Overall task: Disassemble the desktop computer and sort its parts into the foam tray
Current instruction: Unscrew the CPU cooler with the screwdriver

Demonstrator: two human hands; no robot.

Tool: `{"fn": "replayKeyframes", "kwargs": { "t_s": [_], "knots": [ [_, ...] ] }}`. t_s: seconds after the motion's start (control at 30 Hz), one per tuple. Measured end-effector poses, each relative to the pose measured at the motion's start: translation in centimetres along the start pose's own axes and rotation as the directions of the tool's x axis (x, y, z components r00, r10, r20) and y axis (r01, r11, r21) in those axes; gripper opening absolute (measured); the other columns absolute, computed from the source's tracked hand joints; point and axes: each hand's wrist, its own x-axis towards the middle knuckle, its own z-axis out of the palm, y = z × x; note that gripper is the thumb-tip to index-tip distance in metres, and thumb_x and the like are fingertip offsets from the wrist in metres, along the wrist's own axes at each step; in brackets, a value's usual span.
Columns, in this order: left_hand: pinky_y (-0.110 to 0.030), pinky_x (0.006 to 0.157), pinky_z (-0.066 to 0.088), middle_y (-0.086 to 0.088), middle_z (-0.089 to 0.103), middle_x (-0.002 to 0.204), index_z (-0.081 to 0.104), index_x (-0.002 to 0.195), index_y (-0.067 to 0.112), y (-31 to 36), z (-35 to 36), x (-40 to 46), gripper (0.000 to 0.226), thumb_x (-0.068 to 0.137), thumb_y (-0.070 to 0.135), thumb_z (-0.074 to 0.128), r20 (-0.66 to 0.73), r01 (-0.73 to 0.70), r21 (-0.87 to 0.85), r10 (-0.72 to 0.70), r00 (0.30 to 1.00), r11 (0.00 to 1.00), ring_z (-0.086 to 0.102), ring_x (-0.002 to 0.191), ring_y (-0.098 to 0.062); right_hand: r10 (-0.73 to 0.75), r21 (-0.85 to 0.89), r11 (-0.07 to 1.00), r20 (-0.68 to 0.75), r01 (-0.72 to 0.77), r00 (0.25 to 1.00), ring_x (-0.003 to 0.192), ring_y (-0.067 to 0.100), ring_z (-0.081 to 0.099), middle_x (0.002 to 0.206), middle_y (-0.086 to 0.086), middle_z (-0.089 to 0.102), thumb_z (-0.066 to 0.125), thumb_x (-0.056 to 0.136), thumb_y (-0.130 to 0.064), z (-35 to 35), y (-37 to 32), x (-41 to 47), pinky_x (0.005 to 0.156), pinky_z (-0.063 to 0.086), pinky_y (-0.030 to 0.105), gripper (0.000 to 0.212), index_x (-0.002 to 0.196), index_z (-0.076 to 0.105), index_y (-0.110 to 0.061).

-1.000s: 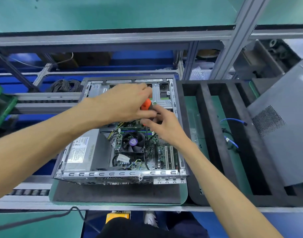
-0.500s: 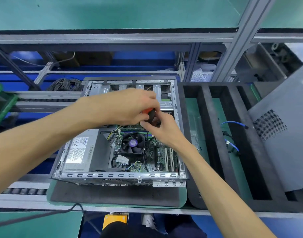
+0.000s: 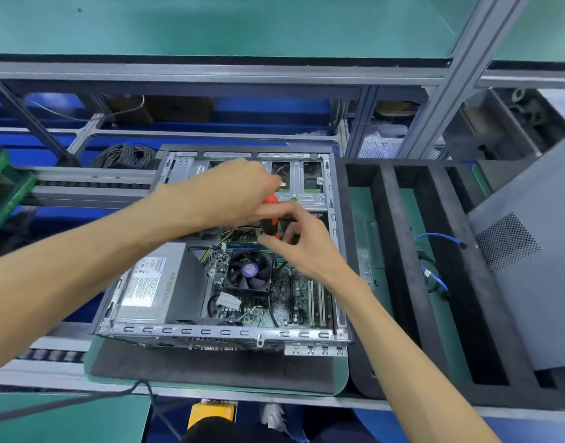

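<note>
open computer (image 3: 191, 330) on the mat right before us, our right hand (image 3: 302, 247) pinching the screwdriver (image 3: 270, 215) shaft inside it, our left hand (image 3: 233, 196) clamped on the handle above, foam tray (image 3: 402, 251) just right, cables (image 3: 434, 273) in it

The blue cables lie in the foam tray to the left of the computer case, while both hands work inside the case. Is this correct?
Not quite. In the head view the foam tray with the blue cables lies to the right of the computer case. The left hand and right hand do work inside it.
</note>
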Motion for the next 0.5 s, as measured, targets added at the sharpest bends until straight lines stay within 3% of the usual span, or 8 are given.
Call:
{"fn": "replayKeyframes", "kwargs": {
  "t_s": [0.07,0.13,0.2,0.27,0.3,0.4,0.5],
  "knots": [
    [-0.034,0.056,0.035,-0.002,0.034,0.056,0.038,0.064,0.015,0.6,-0.1,0.6,0.058,0.099,0.06,0.03,-0.027,0.129,0.181,-0.126,0.992,0.975,0.041,0.056,-0.027,-0.01,-0.039,0.999,-0.008,0.01,1.0,0.06,0.012,0.055,0.088,-0.01,0.067,0.075,0.086,-0.043,0.0,-0.2,0.2,0.061,0.048,0.033,0.037,0.117,0.055,-0.035],
    [-0.033,0.054,0.031,-0.005,0.035,0.058,0.033,0.061,0.017,1.3,-0.3,0.4,0.06,0.095,0.066,0.029,-0.067,0.143,0.199,-0.132,0.989,0.969,0.034,0.053,-0.025,-0.006,-0.013,1.0,-0.015,0.006,1.0,0.061,0.016,0.054,0.084,0.004,0.067,0.074,0.09,-0.035,-0.2,-0.2,0.3,0.062,0.046,0.037,0.029,0.11,0.056,-0.044],
    [-0.035,0.055,0.036,-0.01,0.052,0.079,0.049,0.079,0.016,1.3,-0.3,0.1,0.053,0.091,0.067,0.041,-0.035,0.054,0.101,-0.05,0.998,0.993,0.047,0.062,-0.026,-0.019,0.031,0.999,-0.015,0.019,1.0,0.066,0.026,0.056,0.081,0.014,0.065,0.072,0.091,-0.029,-0.4,-0.1,0.0,0.064,0.049,0.042,0.027,0.106,0.058,-0.047],
    [-0.04,0.071,0.047,-0.006,0.054,0.108,0.054,0.114,0.015,1.0,-0.6,-0.3,0.037,0.092,0.044,0.059,0.033,-0.137,-0.112,0.141,0.989,0.984,0.058,0.086,-0.025,-0.001,0.045,0.999,-0.016,0.002,1.0,0.067,0.027,0.06,0.077,0.01,0.066,0.069,0.091,-0.029,-0.5,0.0,-0.1,0.064,0.052,0.043,0.02,0.102,0.058,-0.042],
    [-0.04,0.077,0.047,-0.003,0.054,0.112,0.055,0.118,0.015,0.7,-0.8,-0.4,0.032,0.093,0.032,0.061,0.047,-0.202,-0.18,0.214,0.976,0.963,0.058,0.093,-0.024,0.008,0.04,0.999,-0.016,-0.008,1.0,0.064,0.024,0.06,0.074,0.007,0.066,0.067,0.09,-0.029,-0.5,0.1,0.0,0.064,0.051,0.042,0.019,0.097,0.057,-0.043],
    [-0.038,0.076,0.047,0.001,0.059,0.103,0.064,0.106,0.017,0.5,-0.8,0.0,0.024,0.096,0.037,0.056,-0.029,-0.193,-0.183,0.191,0.981,0.964,0.06,0.089,-0.024,0.009,-0.039,0.999,-0.004,-0.009,1.0,0.053,0.01,0.048,0.059,-0.01,0.053,0.063,0.083,-0.036,0.0,0.0,0.0,0.054,0.041,0.029,0.015,0.085,0.05,-0.044],
    [-0.038,0.065,0.044,-0.009,0.065,0.092,0.054,0.08,0.014,2.4,0.5,1.6,0.037,0.103,0.04,0.04,-0.072,-0.021,0.024,0.023,0.997,0.999,0.06,0.079,-0.031,0.039,-0.113,0.993,-0.022,-0.041,0.999,0.051,0.008,0.045,0.054,-0.012,0.05,0.07,0.079,-0.052,0.3,0.2,0.1,0.049,0.032,0.022,0.032,0.075,0.049,-0.028]
  ]
}}
